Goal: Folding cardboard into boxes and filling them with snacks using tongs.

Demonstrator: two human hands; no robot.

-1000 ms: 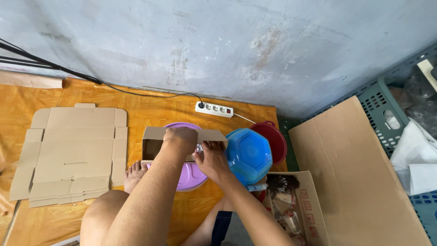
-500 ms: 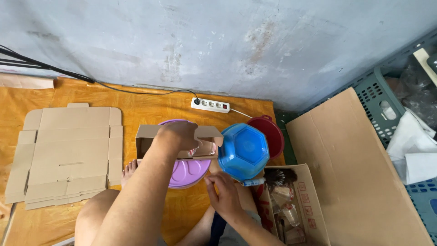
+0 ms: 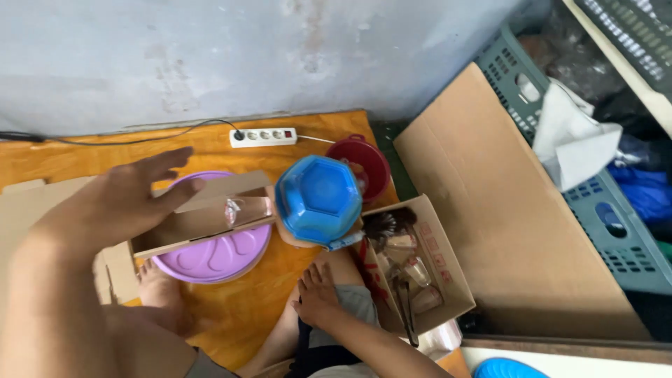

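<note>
1. The right hand (image 3: pixel 318 294) lies flat on the person's knee, fingers loosely spread, holding nothing.
2. Just beside it stands an open brown cardboard box of small clear glasses (image 3: pixel 413 269).
3. The left hand (image 3: pixel 122 199), fingers spread wide, rests against a small folded brown cardboard box (image 3: pixel 203 217); whether it grips the box is unclear.
4. That box lies over a round purple plastic plate (image 3: pixel 213 255) on the orange floor (image 3: pixel 231 315).
5. A blue octagonal plastic bowl (image 3: pixel 318 199) sits beside it.
6. Farther off are a red round plastic container (image 3: pixel 364 164) and a white power strip (image 3: pixel 262 136).
</note>
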